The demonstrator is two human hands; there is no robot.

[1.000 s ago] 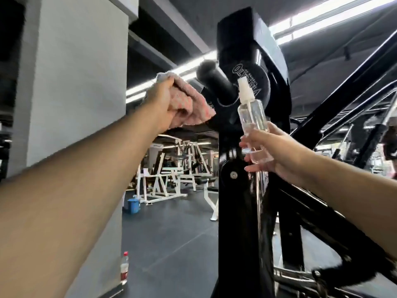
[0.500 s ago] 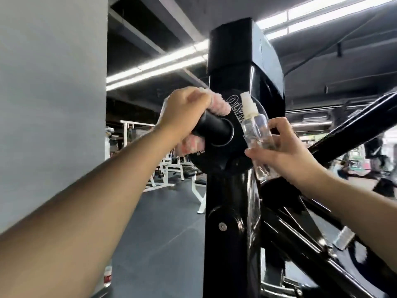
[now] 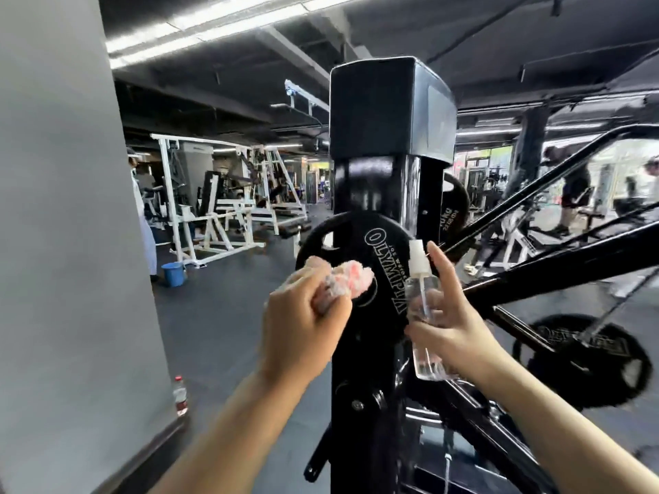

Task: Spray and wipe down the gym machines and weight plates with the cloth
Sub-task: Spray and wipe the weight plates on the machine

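A black weight plate (image 3: 383,265) with white lettering hangs on the black upright (image 3: 378,180) of a gym machine, straight ahead. My left hand (image 3: 303,319) grips a bunched pink cloth (image 3: 342,283) and holds it against the plate's face, near its middle. My right hand (image 3: 453,326) holds a clear spray bottle (image 3: 422,304) with a white nozzle, upright, just right of the plate, index finger raised beside the nozzle. A second plate (image 3: 456,208) hangs behind the upright, and a third (image 3: 585,361) sits low on the right.
A grey pillar (image 3: 64,244) fills the left side, with a drink bottle (image 3: 180,395) on the floor at its foot. A blue bucket (image 3: 173,274) and white gym frames (image 3: 214,208) stand farther back. Black slanted bars (image 3: 556,265) cross the right. People stand in the distance.
The view has tilted down and the machine now sits lower in frame. My left hand with the cloth has come off the black peg and onto the plate's face. My right hand still holds the bottle.
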